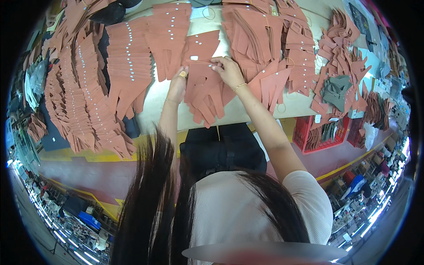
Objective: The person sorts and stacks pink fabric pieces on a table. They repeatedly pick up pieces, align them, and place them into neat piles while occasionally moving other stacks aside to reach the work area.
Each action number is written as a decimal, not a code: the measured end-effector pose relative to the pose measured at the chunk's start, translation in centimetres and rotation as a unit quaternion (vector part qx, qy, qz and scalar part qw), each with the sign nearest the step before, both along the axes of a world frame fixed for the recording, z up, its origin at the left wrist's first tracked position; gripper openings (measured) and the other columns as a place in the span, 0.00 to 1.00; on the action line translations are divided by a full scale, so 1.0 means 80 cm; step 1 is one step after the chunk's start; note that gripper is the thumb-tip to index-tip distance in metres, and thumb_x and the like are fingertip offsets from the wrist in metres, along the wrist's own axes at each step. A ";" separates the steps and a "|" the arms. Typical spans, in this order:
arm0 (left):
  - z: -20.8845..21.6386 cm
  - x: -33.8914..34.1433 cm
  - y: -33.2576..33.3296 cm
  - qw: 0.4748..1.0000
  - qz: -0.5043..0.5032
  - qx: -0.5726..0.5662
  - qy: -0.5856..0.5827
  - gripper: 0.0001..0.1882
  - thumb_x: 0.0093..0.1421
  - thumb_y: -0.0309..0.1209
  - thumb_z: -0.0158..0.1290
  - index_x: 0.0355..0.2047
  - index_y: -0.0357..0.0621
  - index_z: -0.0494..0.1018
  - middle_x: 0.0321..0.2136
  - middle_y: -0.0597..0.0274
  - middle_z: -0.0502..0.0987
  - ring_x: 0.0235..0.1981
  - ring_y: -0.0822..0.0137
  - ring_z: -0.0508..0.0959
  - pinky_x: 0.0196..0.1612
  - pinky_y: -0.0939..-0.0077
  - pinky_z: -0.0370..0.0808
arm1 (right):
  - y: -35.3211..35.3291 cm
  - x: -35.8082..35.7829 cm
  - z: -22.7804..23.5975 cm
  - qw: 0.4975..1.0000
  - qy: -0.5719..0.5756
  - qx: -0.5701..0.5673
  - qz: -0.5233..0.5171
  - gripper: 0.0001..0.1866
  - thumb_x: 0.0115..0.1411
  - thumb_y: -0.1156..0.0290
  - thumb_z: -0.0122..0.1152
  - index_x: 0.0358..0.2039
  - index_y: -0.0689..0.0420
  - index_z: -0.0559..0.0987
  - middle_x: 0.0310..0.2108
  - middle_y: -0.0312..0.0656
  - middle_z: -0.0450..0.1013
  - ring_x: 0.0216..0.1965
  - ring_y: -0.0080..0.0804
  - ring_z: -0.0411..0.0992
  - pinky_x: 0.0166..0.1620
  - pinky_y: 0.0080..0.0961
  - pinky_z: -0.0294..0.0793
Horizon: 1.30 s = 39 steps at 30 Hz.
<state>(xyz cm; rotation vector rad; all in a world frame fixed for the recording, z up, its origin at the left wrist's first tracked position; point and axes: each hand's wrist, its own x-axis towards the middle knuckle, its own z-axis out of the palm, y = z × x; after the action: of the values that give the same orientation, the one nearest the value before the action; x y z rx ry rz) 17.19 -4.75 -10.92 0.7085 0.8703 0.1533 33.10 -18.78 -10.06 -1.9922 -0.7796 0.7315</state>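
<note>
A small stack of rust-red glove-shaped cut pieces point(204, 86) lies before me, its fingers pointing toward my body. My left hand point(177, 86) grips the stack's left edge, thumb on top. At its upper right corner my right hand point(229, 73) is closed in a pinch on the edge; the fingertips are partly hidden. Just beyond lies another rust-red piece point(203, 40) with small white labels. To the right, a fanned group of glove pieces point(271, 81) rests near my right wrist. Left of my left hand, a labelled row of overlapping pieces point(128, 57) spreads out.
More labelled rows point(81, 88) cover the table's left side. Loose rust-red pieces and a dark green bundle point(336, 92) lie at the right. A red crate point(320, 137) with bundles stands below the table's right edge. The pale tabletop point(161, 104) shows between piles.
</note>
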 end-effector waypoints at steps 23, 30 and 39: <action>0.097 -0.029 -0.002 0.962 -0.057 0.263 -0.050 0.44 0.56 0.51 0.63 0.64 0.40 0.58 0.60 0.44 0.64 0.62 0.55 0.67 0.63 0.58 0.64 | -0.029 0.039 0.297 0.922 -0.342 0.021 0.182 0.05 0.54 0.78 0.64 0.33 0.59 0.81 0.33 0.40 0.78 0.32 0.37 0.77 0.35 0.26 0.76; 0.173 -0.152 0.023 0.910 -0.137 0.392 -0.013 0.28 0.55 0.30 0.64 0.55 0.42 0.70 0.52 0.51 0.72 0.60 0.60 0.66 0.61 0.62 0.62 | 0.034 -0.070 0.248 0.949 -0.023 0.086 0.303 0.05 0.56 0.75 0.64 0.34 0.60 0.82 0.35 0.39 0.79 0.33 0.34 0.77 0.38 0.25 0.76; 0.147 -0.229 0.141 0.879 -0.048 0.380 0.284 0.12 0.59 0.33 0.60 0.33 0.34 0.76 0.18 0.60 0.75 0.17 0.73 0.68 0.23 0.75 0.66 | 0.203 -0.194 0.066 0.977 0.162 0.028 0.134 0.11 0.55 0.64 0.70 0.30 0.58 0.81 0.30 0.40 0.79 0.31 0.26 0.77 0.37 0.25 0.75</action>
<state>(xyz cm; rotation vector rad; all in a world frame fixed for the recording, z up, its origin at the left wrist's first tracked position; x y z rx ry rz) -1.10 6.56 0.82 1.5871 1.3507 0.2050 17.54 -2.50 -4.75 -1.6756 -0.8671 1.1452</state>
